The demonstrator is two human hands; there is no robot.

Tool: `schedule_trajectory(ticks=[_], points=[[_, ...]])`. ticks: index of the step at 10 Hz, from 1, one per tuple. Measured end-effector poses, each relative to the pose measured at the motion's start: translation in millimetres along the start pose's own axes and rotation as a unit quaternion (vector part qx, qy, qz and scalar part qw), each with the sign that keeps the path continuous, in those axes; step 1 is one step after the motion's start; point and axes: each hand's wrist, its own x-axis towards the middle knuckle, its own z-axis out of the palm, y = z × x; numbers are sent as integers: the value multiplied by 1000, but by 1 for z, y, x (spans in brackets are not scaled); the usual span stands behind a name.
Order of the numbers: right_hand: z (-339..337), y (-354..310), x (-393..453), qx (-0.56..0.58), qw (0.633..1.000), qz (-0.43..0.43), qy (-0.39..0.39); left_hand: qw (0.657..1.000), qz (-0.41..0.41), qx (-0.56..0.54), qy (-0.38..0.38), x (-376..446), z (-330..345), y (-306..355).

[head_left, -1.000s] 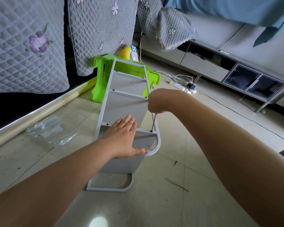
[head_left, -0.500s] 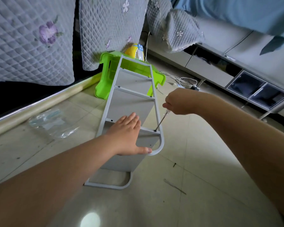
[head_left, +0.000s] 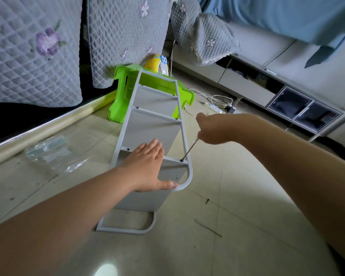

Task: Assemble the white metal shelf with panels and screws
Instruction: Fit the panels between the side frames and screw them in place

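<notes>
Shelf on its side on the tiled floor, one hand bracing, the other driving a screw.

White metal shelf (head_left: 147, 124) lies on the floor, its far end against the green plastic stool (head_left: 126, 84). Left hand (head_left: 147, 166) rests flat on the shelf's near panel, fingers straight and together, pointing toward the stool; thumb stretched out sideways, tip touching the curved corner of the frame. Right hand (head_left: 213, 128) is just to the right of the shelf's right rail, fingers clenched round the handle of a screwdriver (head_left: 189, 149); handle itself hidden in the fist. Shaft slants down and left, tip set in a screw (head_left: 181, 160) where crossbar meets right rail, just beyond the left fingertips. A loose dark screw (head_left: 207, 201) lies on the tiles right of the shelf's near end.
</notes>
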Motion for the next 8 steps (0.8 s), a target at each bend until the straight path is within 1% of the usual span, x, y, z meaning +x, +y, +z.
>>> schedule_trajectory(ticks=[1, 2, 4, 5, 6, 7, 8], points=[[3, 6, 0, 11, 1000, -21, 1, 1000, 1, -1, -1, 1, -1, 0], [-1, 6, -4, -4, 999, -30, 31, 1000, 0, 0, -1, 1, -1, 0], [-7, -8, -3, -65, 994, -55, 68, 1000, -3, 3, 2, 0, -2, 1], [-7, -11, 7, -84, 994, -37, 54, 1000, -1, -2, 3, -2, -2, 5], [-6, -9, 11, -51, 998, -11, 35, 1000, 1, 2, 1, -4, 1, 4], [-5, -7, 8, 26, 1000, 13, 3, 1000, 2, 2, -3, -4, 2, 1], [0, 1, 2, 99, 993, 54, -19, 1000, 3, 3, -5, -4, 2, 2]])
